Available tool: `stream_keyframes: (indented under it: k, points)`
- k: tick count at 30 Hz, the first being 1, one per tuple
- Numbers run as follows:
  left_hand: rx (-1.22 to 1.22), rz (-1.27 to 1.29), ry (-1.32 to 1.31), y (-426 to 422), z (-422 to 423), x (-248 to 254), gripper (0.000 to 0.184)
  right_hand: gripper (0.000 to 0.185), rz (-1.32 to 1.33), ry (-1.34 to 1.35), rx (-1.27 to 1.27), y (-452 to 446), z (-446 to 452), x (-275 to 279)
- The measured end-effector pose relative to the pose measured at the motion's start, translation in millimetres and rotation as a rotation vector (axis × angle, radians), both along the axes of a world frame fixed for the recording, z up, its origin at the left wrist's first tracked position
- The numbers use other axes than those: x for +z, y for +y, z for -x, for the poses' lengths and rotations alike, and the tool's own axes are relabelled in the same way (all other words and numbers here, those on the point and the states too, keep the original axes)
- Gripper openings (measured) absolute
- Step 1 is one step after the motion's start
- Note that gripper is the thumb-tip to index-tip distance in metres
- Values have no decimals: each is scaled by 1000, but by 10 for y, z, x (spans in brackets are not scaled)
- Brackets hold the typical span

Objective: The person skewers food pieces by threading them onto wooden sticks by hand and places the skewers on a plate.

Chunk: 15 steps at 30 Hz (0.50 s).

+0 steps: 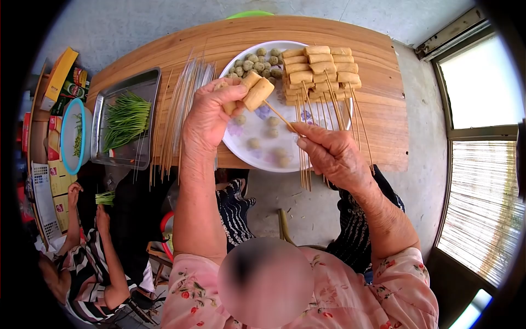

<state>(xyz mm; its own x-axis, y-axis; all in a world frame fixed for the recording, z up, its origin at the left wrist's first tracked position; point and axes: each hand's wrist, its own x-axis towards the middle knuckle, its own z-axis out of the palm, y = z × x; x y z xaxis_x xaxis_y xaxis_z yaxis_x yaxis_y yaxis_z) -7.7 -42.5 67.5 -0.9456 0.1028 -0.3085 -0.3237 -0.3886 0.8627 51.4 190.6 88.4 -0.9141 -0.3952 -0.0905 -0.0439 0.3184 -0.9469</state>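
Note:
My left hand [204,116] is closed around a few pale golden rolls [258,94], held above the round white tray [233,148]. A thin wooden skewer [280,115] runs into one of these rolls. My right hand [337,156] pinches the skewer's other end between thumb and fingers. Stacked at the tray's right side are several skewered rolls [320,68], their sticks pointing toward me. Speckled greenish-grey balls [261,57] are heaped at the tray's far left, and several more balls [273,132] lie apart on its near part. My left fingers partly hide the held rolls.
Loose skewers [189,104] lie left of the round tray on the wooden table [383,104]. Further left, a metal tray [155,90] holds green stalks [129,120]. A blue-rimmed basin [66,137] stands beyond it. Another person [93,263] at lower left holds a green bunch [104,198].

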Motion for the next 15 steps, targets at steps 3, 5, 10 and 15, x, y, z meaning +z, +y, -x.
stream_keyframes:
  k: [3, 5, 10, 15]
  points:
    - [-50, -3, -31, 33, -7, -6, 28, 29, 3, -5, -14, -9, 2, -23]
    - [-13, -41, -70, 79, -18, 30, 28, 28, 15, 8, -34, -18, 19, -24]
    - [56, -62, 44, 85, -22, -9, 39, 30, 53, -49, -74, -10, 32, -76]
    - [67, 25, 70, -9, -4, -17, 41, 31, 68, -70, -53, 9, 39, -89]
